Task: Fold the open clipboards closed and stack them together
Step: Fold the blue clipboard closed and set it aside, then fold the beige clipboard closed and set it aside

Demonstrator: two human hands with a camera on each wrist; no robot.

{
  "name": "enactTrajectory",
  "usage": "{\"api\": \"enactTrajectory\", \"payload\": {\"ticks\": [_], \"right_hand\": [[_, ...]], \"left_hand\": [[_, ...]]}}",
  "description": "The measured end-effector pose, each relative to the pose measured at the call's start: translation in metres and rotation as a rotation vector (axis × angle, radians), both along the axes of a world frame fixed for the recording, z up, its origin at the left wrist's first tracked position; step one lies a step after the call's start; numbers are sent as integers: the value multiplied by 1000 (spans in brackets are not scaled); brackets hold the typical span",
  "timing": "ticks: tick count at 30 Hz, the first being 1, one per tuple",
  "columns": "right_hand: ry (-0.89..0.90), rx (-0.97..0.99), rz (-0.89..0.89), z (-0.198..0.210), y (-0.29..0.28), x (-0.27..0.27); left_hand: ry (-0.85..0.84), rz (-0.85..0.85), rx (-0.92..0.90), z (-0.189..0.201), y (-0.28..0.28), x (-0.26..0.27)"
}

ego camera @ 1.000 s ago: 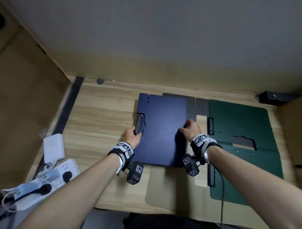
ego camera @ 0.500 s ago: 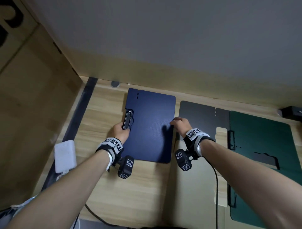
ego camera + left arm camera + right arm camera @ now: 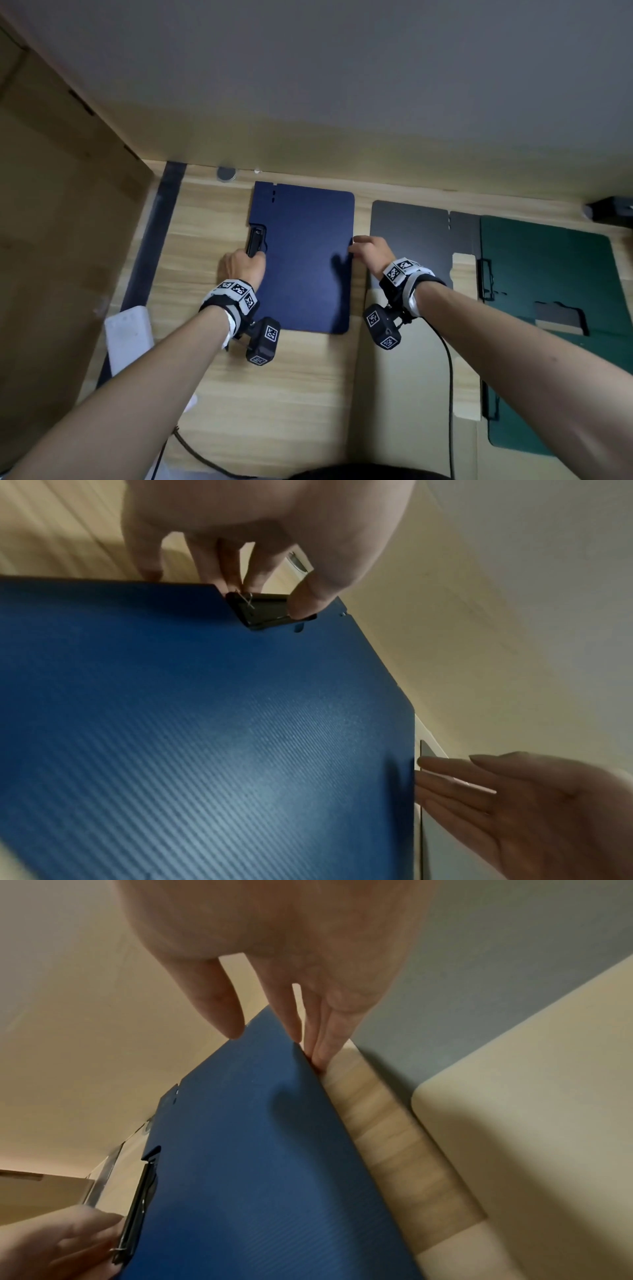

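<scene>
A dark blue clipboard [image 3: 303, 257] lies folded closed on the wooden desk [image 3: 191, 240], its black clip [image 3: 255, 241] on the left edge. My left hand [image 3: 251, 257] pinches that clip [image 3: 263, 614], thumb on top and fingers under the edge. My right hand [image 3: 356, 245] touches the board's right edge with straight fingers [image 3: 322, 1047], the thumb just above the blue cover [image 3: 240, 1150]. To the right lie an open grey clipboard [image 3: 411, 236], an open green one [image 3: 548, 274] and a tan one [image 3: 404, 394].
A white adapter [image 3: 128, 334] lies at the desk's left edge beside a wooden side panel [image 3: 51, 240]. The wall [image 3: 308, 102] runs along the back. A black cable [image 3: 449, 377] hangs from my right wrist. A black object [image 3: 609, 209] sits far right.
The closed blue clipboard has slid left, off the grey and tan boards onto bare wood. Both hands went with it and kept their places on its edges.
</scene>
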State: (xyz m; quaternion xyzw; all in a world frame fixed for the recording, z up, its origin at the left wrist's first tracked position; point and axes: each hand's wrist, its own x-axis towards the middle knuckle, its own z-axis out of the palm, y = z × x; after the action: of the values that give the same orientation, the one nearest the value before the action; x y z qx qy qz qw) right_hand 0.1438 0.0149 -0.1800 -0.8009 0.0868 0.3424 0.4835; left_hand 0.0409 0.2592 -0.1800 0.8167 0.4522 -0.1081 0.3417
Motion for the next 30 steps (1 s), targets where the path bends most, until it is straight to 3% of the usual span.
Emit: {"api": "enactTrajectory", "payload": {"ticks": [8, 12, 18, 25, 30], "right_hand": [[-25, -2, -2, 35, -42, -11], [-95, -77, 27, 40, -90, -19], [-123, -231, 55, 33, -187, -36], [-161, -369, 4, 25, -307, -64], [-291, -461, -60, 17, -364, -76]], "left_hand": [[-10, 26, 17, 26, -19, 1], [-209, 31, 29, 31, -51, 2], [-366, -75, -183, 33, -137, 3], [-139, -286, -305, 7, -261, -14], [1, -429, -341, -4, -341, -28]]}}
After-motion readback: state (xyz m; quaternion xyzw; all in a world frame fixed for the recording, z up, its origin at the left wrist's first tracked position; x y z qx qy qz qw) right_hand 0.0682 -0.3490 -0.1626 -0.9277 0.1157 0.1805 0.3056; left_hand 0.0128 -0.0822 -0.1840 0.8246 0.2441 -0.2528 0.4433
